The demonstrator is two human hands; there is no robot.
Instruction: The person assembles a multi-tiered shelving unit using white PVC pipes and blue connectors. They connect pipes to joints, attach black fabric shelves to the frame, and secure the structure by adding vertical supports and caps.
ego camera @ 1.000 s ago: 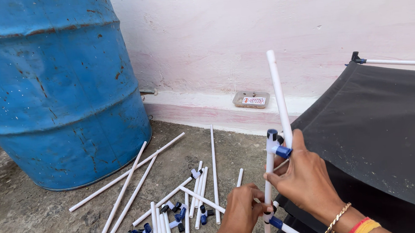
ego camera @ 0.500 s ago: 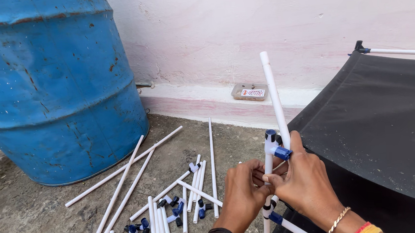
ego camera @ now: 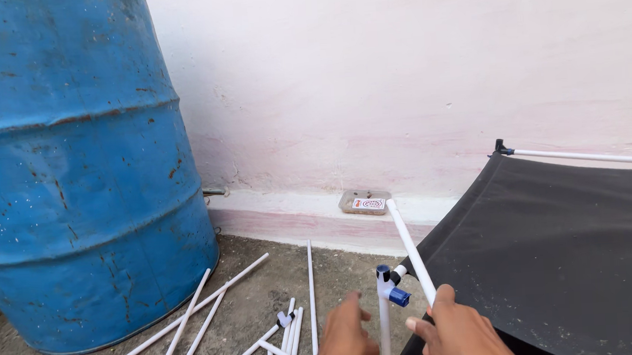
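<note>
The right hand (ego camera: pixel 461 333) grips a slanted white rod (ego camera: pixel 410 252) beside a blue connector (ego camera: pixel 398 296). The left hand (ego camera: pixel 346 338), fingers curled, holds nothing visible. Loose rods (ego camera: pixel 193 318) lie beside a blue drum (ego camera: pixel 74 170).

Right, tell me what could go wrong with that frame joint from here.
1. The right hand grips only the low end of the slanted white rod, so its free top could swing or work loose from the blue connector.
2. The left hand is open beside the upright rod, not holding it, so the joint may twist.
3. Loose rods on the ground could roll underfoot.
</note>
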